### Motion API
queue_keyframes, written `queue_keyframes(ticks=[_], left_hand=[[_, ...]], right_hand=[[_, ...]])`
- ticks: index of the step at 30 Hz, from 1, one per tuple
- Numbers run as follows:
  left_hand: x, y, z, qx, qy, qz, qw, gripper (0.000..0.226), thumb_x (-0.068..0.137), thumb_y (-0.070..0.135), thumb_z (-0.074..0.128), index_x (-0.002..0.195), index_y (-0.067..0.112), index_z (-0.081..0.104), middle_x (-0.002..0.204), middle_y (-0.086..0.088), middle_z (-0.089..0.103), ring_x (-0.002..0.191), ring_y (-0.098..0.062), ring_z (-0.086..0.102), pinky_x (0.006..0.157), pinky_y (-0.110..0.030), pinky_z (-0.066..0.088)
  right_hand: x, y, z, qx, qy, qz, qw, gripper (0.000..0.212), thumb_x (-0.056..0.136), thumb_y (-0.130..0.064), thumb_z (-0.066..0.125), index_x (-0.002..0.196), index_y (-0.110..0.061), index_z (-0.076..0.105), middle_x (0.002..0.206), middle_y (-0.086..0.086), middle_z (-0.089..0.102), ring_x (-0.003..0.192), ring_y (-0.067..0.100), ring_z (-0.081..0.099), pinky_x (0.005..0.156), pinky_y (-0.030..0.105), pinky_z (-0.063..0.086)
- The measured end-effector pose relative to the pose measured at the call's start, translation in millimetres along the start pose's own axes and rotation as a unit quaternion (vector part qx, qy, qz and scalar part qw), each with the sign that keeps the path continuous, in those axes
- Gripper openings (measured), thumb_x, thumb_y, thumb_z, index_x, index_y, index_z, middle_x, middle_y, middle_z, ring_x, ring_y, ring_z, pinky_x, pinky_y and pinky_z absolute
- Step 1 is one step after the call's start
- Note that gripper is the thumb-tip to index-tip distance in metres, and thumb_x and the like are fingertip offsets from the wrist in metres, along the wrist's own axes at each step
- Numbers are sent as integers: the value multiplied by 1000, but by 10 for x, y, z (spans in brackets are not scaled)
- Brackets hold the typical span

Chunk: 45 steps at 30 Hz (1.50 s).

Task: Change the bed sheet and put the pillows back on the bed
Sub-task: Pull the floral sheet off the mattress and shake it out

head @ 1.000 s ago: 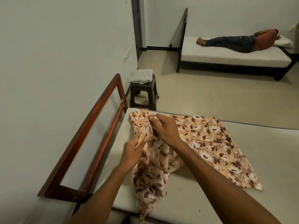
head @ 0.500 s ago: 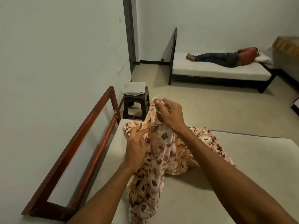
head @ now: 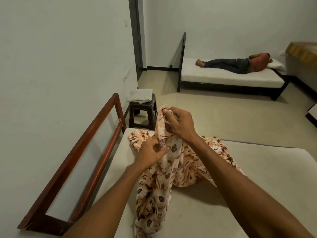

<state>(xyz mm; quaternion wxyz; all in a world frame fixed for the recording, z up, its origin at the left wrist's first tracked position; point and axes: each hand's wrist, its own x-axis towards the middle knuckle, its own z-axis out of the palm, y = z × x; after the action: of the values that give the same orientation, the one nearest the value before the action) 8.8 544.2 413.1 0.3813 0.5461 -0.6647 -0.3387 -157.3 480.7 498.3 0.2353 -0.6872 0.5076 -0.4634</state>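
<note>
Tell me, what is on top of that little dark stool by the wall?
A folded pale cloth lies on the stool, covering most of its seat. Whether anything is tucked beneath the cloth cannot be seen.

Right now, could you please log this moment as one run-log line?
phase: unfolding sheet | right hand: pinching raised corner of floral sheet | left hand: gripping sheet edge lower | mattress: bare | stool: folded cloth on top

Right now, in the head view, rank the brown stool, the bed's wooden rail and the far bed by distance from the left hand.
1. Wooden rail, just left of the left hand.
2. Brown stool, ahead by the wall.
3. Far bed, across the room.
</note>
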Motion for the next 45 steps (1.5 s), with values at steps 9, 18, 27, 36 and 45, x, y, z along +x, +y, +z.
queue_keyframes(ticks=[9,18,27,36,45], left_hand=[[-170,-88,117,20,-89,-12,996,40,84,59,74,96,20,78,96,7,76,88,-9,72,80,-41,62],[-104,44,267,14,-46,-9,999,17,89,33,77,89,17,72,84,2,73,76,-14,69,67,-37,61],[120,168,412,56,25,16,998,22,86,23,82,72,24,65,71,10,64,68,-4,61,59,-17,49],[251,-29,481,98,-54,-54,992,30,88,33,80,72,9,70,75,-8,72,66,-19,67,57,-30,55],[233,-101,409,97,20,-43,994,33,84,24,85,63,11,64,73,6,59,67,-2,51,64,-15,41]], right_hand=[[257,22,-201,-1,58,5,998,50,99,-69,52,85,-26,71,76,-7,71,69,15,71,64,51,61],[675,5,-503,21,109,27,993,49,99,-66,53,82,-23,70,73,-2,68,68,18,67,67,52,59],[1065,-120,-760,30,131,25,991,68,93,-77,51,81,-13,68,75,9,68,71,33,66,65,56,57],[1072,-130,-956,35,146,4,989,62,94,-71,53,76,-14,67,67,2,62,61,21,59,59,41,50],[1315,-93,-1186,43,183,3,982,66,97,-69,54,81,-7,67,73,14,64,67,34,61,62,51,53]])
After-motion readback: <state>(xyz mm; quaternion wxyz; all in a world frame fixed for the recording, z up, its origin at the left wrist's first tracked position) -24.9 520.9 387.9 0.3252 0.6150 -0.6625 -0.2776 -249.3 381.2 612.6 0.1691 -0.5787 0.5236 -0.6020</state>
